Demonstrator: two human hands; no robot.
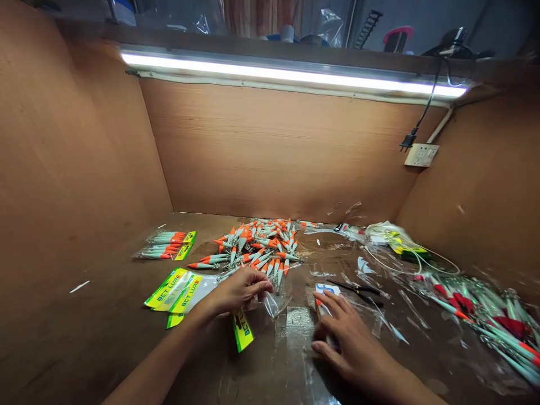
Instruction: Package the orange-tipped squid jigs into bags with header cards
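Clear plastic, the bag (275, 305) was pinched in my left hand (241, 291) at six o'clock, lures (257, 243) heaped at eleven from it, while my right hand (348, 336) curled at five, its grip unclear to me.

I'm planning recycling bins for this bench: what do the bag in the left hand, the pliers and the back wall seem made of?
Bag: thin, glossy clear plastic, judging by its creases and bright highlights.
Pliers: probably metal with a slim dark nose; the smooth black handles may be coated.
Back wall: wood or laminate, satin, with faint horizontal grain.
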